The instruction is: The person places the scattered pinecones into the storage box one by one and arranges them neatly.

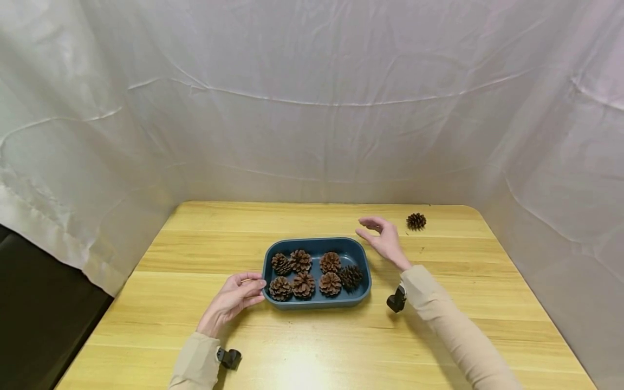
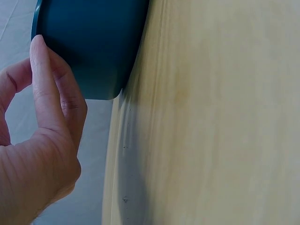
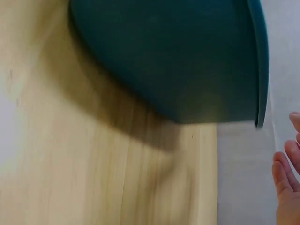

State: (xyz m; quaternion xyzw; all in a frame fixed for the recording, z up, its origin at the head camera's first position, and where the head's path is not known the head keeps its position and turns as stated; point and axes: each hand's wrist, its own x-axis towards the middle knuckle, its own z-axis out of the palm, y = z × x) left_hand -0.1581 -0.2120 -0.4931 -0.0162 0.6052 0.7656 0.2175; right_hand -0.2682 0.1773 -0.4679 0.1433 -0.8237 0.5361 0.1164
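Observation:
A dark blue rectangular tray [image 1: 317, 304] with rounded corners stands mid-table, holding several brown pine cones [image 1: 303, 284]. At its left end, my left hand [image 1: 234, 298] pinches the rim, thumb at the top edge and fingers against the outside. The left wrist view shows the fingertips [image 2: 40, 44] right at that rim. Beyond the tray's far right corner, my right hand [image 1: 385, 241] hovers with relaxed fingers and nothing in its grasp. Past it, a lone pine cone [image 1: 416, 221] lies near the table's back right corner.
The light wooden table [image 1: 439, 336] has rounded back corners. Pale hanging cloth [image 1: 317, 135] encloses its back and sides. Small dark crumbs dot the wood near the lone cone. A black surface [image 1: 39, 314] shows at the lower left.

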